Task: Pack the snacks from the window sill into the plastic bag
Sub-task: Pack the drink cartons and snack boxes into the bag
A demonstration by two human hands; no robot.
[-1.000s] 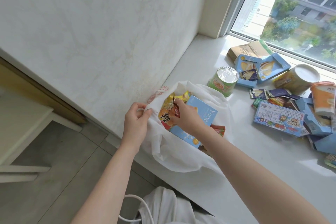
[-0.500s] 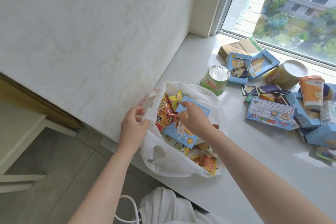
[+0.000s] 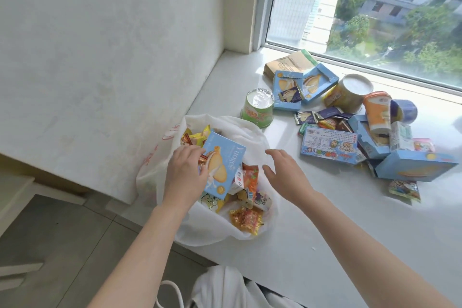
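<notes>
The left hand's (image 3: 186, 175) fingers are bent and close together. They grip the left edge of a blue biscuit box (image 3: 223, 164), and a bit of red wrapper (image 3: 203, 158) peeks out at the fingertips. The right hand (image 3: 285, 172) holds nothing. Its fingers are spread wide, and it hangs in the air just to the right of the box.

The box stands tilted inside the white plastic bag (image 3: 207, 236). It shows a picture of a cream biscuit and slanted writing that starts with "Y" (the rest is too small to read). Yellow and orange snack packets (image 3: 246, 219) lie around it in the bag. The bag has red print (image 3: 160, 147) on its side, too creased to read. The bag sits on the near corner of the white window sill (image 3: 312, 227), against the wall.

More snacks wait farther along the sill. A green cup (image 3: 257, 111) with a foil lid stands just behind the bag. Near the window lie a brown paper bag (image 3: 290, 65), two open blue boxes (image 3: 287, 91), a yellow tub (image 3: 347, 94) and an orange cup (image 3: 377, 114). A flat blue box (image 3: 330, 149) has cartoon faces and tiny print on it.
</notes>
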